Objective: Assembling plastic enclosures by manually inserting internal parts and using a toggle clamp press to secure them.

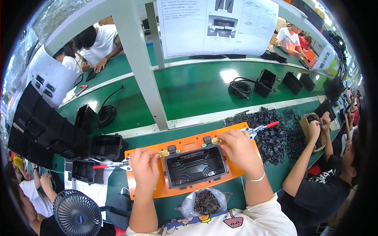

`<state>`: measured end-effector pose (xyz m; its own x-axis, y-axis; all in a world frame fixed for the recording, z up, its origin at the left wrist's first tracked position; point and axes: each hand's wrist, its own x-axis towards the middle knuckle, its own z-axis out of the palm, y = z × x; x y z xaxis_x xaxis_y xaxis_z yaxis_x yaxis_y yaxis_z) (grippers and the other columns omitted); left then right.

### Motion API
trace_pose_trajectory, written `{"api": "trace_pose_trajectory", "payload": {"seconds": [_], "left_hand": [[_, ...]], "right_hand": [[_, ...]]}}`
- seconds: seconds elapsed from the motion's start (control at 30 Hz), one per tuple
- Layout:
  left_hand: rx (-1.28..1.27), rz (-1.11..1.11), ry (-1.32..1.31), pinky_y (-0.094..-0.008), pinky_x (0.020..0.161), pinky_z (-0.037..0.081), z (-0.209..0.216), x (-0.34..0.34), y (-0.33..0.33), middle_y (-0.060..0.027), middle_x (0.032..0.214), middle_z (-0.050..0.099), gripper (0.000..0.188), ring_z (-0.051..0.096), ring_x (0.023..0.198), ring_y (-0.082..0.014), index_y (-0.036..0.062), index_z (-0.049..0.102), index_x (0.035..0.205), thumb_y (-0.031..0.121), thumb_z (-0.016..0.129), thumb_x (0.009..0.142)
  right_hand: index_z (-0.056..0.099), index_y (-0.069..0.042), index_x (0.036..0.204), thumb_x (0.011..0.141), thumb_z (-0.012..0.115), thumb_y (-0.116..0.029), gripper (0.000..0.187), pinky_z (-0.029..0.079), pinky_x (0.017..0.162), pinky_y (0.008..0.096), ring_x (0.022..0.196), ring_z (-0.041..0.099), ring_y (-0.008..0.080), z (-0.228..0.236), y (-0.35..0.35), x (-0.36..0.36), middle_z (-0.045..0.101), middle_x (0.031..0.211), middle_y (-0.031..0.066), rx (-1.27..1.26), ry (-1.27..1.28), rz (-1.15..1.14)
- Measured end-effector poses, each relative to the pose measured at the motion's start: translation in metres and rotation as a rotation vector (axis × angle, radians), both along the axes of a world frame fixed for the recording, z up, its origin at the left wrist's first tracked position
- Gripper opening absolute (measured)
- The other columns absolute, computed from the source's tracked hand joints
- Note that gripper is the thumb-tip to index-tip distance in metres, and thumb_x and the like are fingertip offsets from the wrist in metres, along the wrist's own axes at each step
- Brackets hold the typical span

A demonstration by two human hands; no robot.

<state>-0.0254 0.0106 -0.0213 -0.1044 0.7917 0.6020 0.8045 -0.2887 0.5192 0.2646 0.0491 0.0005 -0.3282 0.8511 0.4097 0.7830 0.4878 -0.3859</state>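
A black plastic box (195,167), its open side up, lies in an orange fixture plate (236,172) in front of me. Small black clips (172,149) stand along its far edge. My left hand (144,165) is closed, its fingertips pinching a brass-coloured block (163,153) beside the left clip. At the other clip my right hand (239,149) pinches a second brass-coloured block (216,140). Red-handled toggle clamps stick out beyond both hands, the left handle (103,166) to the left and the right handle (272,124) to the far right.
A bag of small dark pins (206,201) lies close to me. Black clips are heaped (271,135) at right, near a co-worker's hands (318,126). Black boxes are stacked (47,122) at left, above a desk fan (78,214). A grey post (143,70) rises beyond the fixture.
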Motion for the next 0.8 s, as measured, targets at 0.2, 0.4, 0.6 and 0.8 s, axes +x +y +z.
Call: {"api": "trace_pose_trajectory", "payload": {"seconds": [0.2, 0.4, 0.6, 0.8], "left_hand": [[-0.048, -0.011, 0.088, -0.0385, 0.08, 0.034, -0.011, 0.0, 0.0, -0.0052, 0.085, 0.057, 0.009, 0.054, 0.085, -0.0243, 0.0065, 0.066, 0.08, 0.004, 0.071, 0.073], [-0.063, -0.082, 0.119, -0.039, 0.084, 0.035, -0.014, 0.002, -0.005, -0.0052, 0.092, 0.059, 0.013, 0.055, 0.089, -0.0245, 0.007, 0.069, 0.085, 0.004, 0.071, 0.073], [-0.067, -0.139, 0.15, -0.043, 0.091, 0.034, 0.017, 0.024, -0.009, -0.0098, 0.103, 0.059, 0.028, 0.054, 0.098, -0.028, 0.0068, 0.065, 0.1, 0.01, 0.073, 0.073], [-0.218, -0.413, 0.297, -0.0445, 0.088, 0.037, 0.037, 0.097, 0.025, -0.0148, 0.104, 0.057, 0.065, 0.053, 0.099, -0.0334, 0.0008, 0.048, 0.118, 0.025, 0.081, 0.068]], "right_hand": [[0.063, -0.002, 0.111, 0.073, 0.07, -0.006, 0.039, 0.04, 0.091, 0.0407, 0.102, 0.058, 0.0279, 0.005, -0.009, 0.004, 0.062, 0.108, 0.0113, -0.069, -0.11, 0.091], [0.059, -0.001, 0.117, 0.075, 0.071, -0.008, 0.045, 0.038, 0.096, 0.0417, 0.109, 0.055, 0.0311, 0.014, -0.013, 0.01, 0.059, 0.116, 0.0146, -0.083, -0.056, 0.107], [0.056, -0.001, 0.119, 0.078, 0.071, -0.014, 0.046, 0.041, 0.097, 0.0381, 0.113, 0.053, 0.0314, 0.017, 0.001, 0.078, 0.058, 0.118, 0.0168, 0.052, 0.315, -0.158], [0.045, 0.002, 0.132, 0.081, 0.072, -0.033, 0.067, 0.039, 0.1, 0.039, 0.121, 0.046, 0.0342, -0.032, 0.021, 0.163, 0.048, 0.13, 0.0232, 0.064, 0.379, -0.921]]}}
